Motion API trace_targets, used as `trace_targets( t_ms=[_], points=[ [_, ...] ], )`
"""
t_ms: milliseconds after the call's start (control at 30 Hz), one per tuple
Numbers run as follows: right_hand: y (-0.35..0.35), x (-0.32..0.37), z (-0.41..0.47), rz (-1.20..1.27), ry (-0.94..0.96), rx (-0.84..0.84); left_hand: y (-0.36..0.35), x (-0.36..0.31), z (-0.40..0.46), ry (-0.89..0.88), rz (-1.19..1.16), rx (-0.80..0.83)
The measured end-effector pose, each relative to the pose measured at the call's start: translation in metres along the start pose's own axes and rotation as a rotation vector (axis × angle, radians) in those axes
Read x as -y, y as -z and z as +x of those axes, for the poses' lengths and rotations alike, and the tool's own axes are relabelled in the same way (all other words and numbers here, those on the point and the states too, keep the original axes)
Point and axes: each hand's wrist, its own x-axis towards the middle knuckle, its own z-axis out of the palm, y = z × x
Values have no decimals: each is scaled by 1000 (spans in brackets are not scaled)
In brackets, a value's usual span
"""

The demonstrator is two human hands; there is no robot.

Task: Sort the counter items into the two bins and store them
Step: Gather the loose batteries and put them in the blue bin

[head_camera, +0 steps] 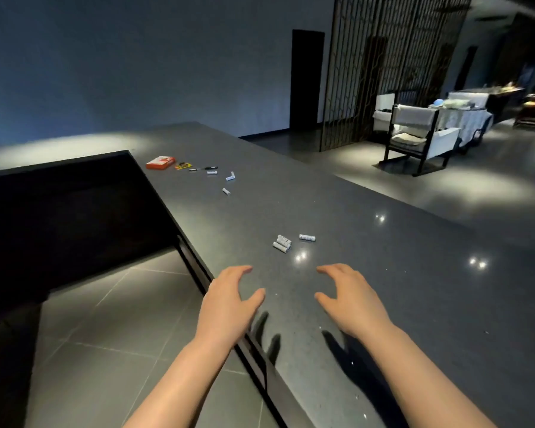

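A long dark stone counter (pixel 368 288) runs away from me. A small cluster of white batteries (pixel 282 243) lies on it just ahead, with one more battery (pixel 307 237) to their right. Farther off lie a red and white box (pixel 161 162), a small yellow packet (pixel 183 165), a black pen-like item (pixel 211 168) and several scattered white batteries (pixel 230 177). My left hand (pixel 229 304) and my right hand (pixel 349 298) hover over the counter's near part, palms down, fingers loosely spread, holding nothing. No bin is in view.
The counter's left edge (pixel 198 273) drops to a grey tiled floor (pixel 105 335), with a dark lower unit (pixel 68 217) beyond. To the right stand a dark slatted screen (pixel 383 72), a white-cushioned chair (pixel 420 134) and cloth-covered furniture (pixel 464 118).
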Motion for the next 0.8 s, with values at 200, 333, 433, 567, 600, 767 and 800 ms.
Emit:
trace_targets(
  t_ms=[200,333,433,567,600,767,800],
  points=[
    [-28,-16,82,-50,-79,53,-51,26,85,37,-34,75],
    [-46,-24,134,-71,-153,17,-89,37,144,31,2,129],
    [-66,-27,171,-70,-196,-9,-118,43,189,-14,59,164],
    [-89,-34,212,-81,-288,-31,-153,57,232,-96,125,220],
    [-93,-36,220,-98,-308,-24,-159,61,239,-119,142,230],
    [-107,-43,245,-152,-345,-32,-181,76,262,-245,150,282],
    [-110,-44,248,-153,-351,-30,-183,79,266,-264,124,300]
  ],
)
